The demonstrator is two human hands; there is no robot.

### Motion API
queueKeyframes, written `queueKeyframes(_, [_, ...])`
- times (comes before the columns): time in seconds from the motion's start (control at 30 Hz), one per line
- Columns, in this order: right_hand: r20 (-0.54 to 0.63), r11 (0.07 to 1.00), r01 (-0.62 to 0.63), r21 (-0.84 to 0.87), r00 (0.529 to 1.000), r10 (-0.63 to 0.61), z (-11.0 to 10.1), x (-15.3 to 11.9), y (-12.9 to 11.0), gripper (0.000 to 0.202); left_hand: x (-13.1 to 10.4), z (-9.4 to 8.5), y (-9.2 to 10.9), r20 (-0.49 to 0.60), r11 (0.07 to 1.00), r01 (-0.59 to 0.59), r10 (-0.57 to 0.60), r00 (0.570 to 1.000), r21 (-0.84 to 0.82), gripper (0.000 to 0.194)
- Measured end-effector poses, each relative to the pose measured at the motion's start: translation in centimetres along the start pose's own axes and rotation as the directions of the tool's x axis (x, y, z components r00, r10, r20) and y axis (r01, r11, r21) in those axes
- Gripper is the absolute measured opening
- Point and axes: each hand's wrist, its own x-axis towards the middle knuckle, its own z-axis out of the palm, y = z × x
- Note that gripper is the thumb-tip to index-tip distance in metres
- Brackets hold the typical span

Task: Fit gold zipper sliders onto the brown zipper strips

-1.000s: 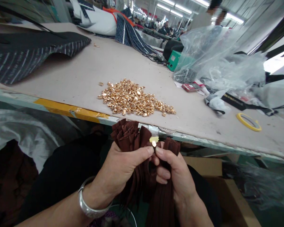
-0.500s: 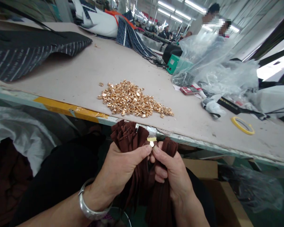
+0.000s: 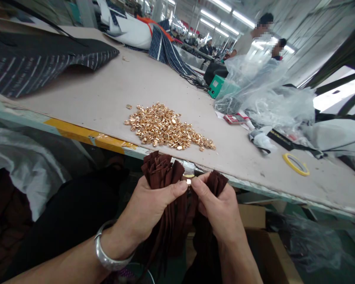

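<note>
My left hand (image 3: 154, 201) is closed around a thick bundle of brown fabric strips (image 3: 158, 167), their folded ends fanned out above the fingers. A second, smaller brown bundle (image 3: 216, 182) is gripped in my right hand (image 3: 217, 203). Between the two thumb tips shows a small shiny gold metal piece (image 3: 188, 182); the fingers beneath it are partly hidden. Both hands are just below the table's front edge. Beyond them on the tabletop lies a heap of small gold metal pieces (image 3: 165, 128). The strips hang down below my hands.
On the table (image 3: 97, 94) are dark striped fabric (image 3: 53, 67) at left and a green box (image 3: 215, 86), clear plastic bags (image 3: 272, 94) and a yellow tape roll (image 3: 296, 164) at right. An open cardboard box (image 3: 279, 252) sits below. Other people stand in the background.
The right hand has turned a little, its lower fingers now mostly hidden and its bundle slightly to the right. The gold piece stays at the thumb tips. The view has shifted slightly.
</note>
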Motion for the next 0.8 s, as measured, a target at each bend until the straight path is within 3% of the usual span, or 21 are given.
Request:
queueKeyframes(0.1, [0.023,0.99,0.065,-0.122,0.998,-0.063,0.1,0.0,-0.8,0.029,0.0,0.0,0.3,0.013,0.997,0.04,-0.039,0.999,-0.066,0.008])
queueKeyframes(0.2, [-0.058,0.938,0.21,-0.277,0.97,-0.234,0.9,-0.2,-1.4,0.026,0.1,0.0,0.5,0.011,0.99,0.068,-0.068,0.998,-0.12,0.007])
queueKeyframes(0.33, [-0.09,0.747,0.334,-0.575,0.881,-0.464,2.0,-0.1,-1.9,0.021,0.1,0.0,0.5,-0.024,0.99,0.075,-0.079,0.997,-0.119,0.011])
queueKeyframes(0.43, [-0.079,0.57,0.325,-0.754,0.818,-0.57,2.3,1.2,-2.6,0.021,0.0,0.1,0.4,-0.013,0.993,0.072,-0.074,0.997,-0.096,0.021])
queueKeyframes(0.5, [-0.108,0.524,0.293,-0.8,0.789,-0.605,2.2,2.3,-3.4,0.02,0.0,0.1,0.4,-0.006,0.994,0.072,-0.072,0.997,-0.08,0.025])
queueKeyframes(0.57, [-0.154,0.575,0.277,-0.77,0.794,-0.588,2.0,3.3,-4.1,0.02,0.1,0.0,0.5,0.001,0.997,0.066,-0.066,0.998,-0.046,0.025])
queueKeyframes(0.63, [-0.138,0.69,0.314,-0.652,0.845,-0.516,1.8,3.8,-4.5,0.018,0.2,-0.1,0.5,0.003,0.999,0.041,-0.041,0.999,-0.002,0.026])
queueKeyframes(0.73, [0.039,0.832,0.343,-0.437,0.931,-0.363,1.6,3.4,-4.5,0.017,0.2,-0.2,0.6,0.007,0.999,-0.008,0.007,1.0,0.046,0.031])
queueKeyframes(0.8, [0.146,0.88,0.327,-0.345,0.945,-0.293,1.4,2.9,-4.3,0.019,0.1,-0.2,0.6,0.02,0.996,-0.011,0.01,1.0,0.093,0.027])
